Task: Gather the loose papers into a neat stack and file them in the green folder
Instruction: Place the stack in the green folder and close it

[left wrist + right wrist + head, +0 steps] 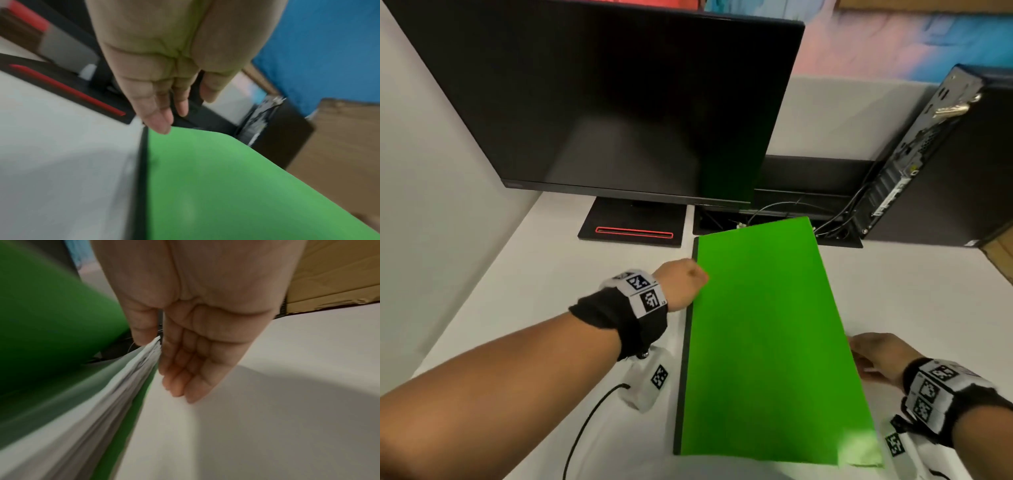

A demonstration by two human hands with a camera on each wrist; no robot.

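The green folder (763,335) is seen on the white worktop (524,301), its cover raised over the papers (115,386); the left hand (681,287) hovers relaxed at its spine, the right hand (876,356) flat-fingered beside the papers' edge

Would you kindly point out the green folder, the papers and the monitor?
green folder (760,335): head view, middle of front cover.
papers (115,395): right wrist view, edge of the stack.
monitor (619,102): head view, dark screen.

I am looking at an office desk: a white desk (482,308) carries a dark monitor (619,109) at the far left, a desktop computer (928,164) with cables (835,219) far right.
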